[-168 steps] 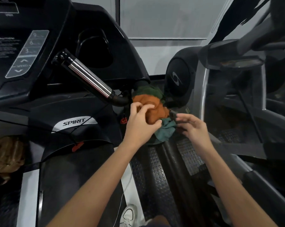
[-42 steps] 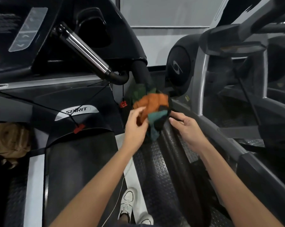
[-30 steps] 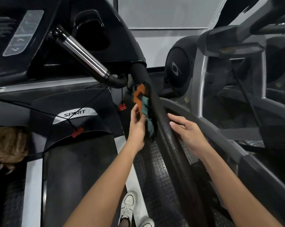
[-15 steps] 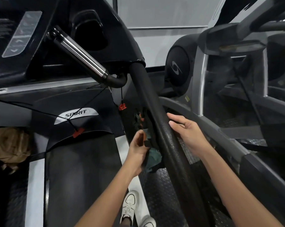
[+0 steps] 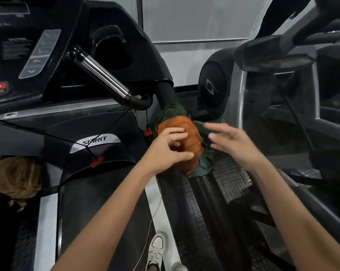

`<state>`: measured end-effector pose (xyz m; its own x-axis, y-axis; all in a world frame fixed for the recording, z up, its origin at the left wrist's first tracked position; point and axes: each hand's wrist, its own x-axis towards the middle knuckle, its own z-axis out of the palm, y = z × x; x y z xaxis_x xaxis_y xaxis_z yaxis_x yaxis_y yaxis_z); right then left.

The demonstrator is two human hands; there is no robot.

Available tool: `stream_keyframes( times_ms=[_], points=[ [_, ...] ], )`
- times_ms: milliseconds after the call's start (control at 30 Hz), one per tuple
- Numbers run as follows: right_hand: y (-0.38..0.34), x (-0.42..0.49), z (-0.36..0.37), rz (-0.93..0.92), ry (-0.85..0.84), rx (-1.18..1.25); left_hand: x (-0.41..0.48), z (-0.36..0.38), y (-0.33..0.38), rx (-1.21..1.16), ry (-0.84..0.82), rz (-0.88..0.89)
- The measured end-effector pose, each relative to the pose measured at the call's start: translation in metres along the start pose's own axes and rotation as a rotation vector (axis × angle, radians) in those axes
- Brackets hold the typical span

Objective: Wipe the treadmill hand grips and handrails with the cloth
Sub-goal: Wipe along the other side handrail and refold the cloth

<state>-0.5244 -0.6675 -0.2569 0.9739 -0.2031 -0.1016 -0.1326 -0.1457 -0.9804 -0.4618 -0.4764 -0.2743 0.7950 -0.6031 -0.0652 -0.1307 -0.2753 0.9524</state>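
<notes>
Currently the cloth (image 5: pixel 186 132), orange and dark green, is bunched around the treadmill's right handrail (image 5: pixel 165 94). It sits on the rail's upper end, just below where the black foam tube meets the console's right corner. Green folds show above the orange bundle and hang out beneath it on the right.

Obs. 1, left hand (image 5: pixel 169 149): it lies on the orange part from the left side. Fingers are curled over the bundle and the thumb is toward its lower edge, so the hand grips the cloth against the rail. Slight blur on the fingers.

Obs. 2, right hand (image 5: pixel 235 145): it is just right of the cloth, fingers straight and spread, holding nothing. Heavy motion blur; I cannot tell whether the fingertips touch the cloth.

Obs. 3, hand grip (image 5: pixel 104 77): a chrome bar with a black end cap, slanting up and left from a black elbow beside the handrail's top end. It is apart from both hands and the cloth.

Also noted:
- A SPIRIT badge (image 5: pixel 94 142) sits on the motor cover at the deck's front edge.
- A red clip (image 5: pixel 97 161) on a black cord lies just below the badge.
- A second red clip (image 5: pixel 148 132) hangs just left of the cloth.
- A white shoe (image 5: pixel 155 249) rests on the pale strip along the deck's right edge.
- A grey upright (image 5: pixel 237 94) of the neighbouring machine stands right of the handrail.
</notes>
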Motion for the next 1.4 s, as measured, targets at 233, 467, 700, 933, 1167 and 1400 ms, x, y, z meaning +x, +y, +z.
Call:
stream_keyframes(
  times_ms=[233,467,700,933,1167,1400],
  points=[
    [-0.001,0.02,0.012,-0.029,-0.322,-0.428,0.005,-0.001,-0.029,-0.01,0.061,0.036],
    [-0.006,0.049,0.023,-0.2,-0.237,-0.542,0.022,-0.009,-0.036,-0.025,0.176,0.085],
    [0.013,-0.016,0.021,-0.339,-0.052,-0.643,-0.025,0.022,-0.037,-0.049,0.217,0.177],
    [0.01,-0.022,0.023,-0.306,-0.069,-0.662,-0.027,0.021,-0.036,-0.021,0.219,0.242],
    [-0.007,0.021,0.019,-0.099,-0.341,-0.666,0.004,-0.003,-0.042,-0.009,0.134,0.091],
    [0.016,-0.033,0.017,-0.3,-0.081,-0.581,-0.036,0.03,-0.038,-0.14,0.21,0.14]
  ],
)
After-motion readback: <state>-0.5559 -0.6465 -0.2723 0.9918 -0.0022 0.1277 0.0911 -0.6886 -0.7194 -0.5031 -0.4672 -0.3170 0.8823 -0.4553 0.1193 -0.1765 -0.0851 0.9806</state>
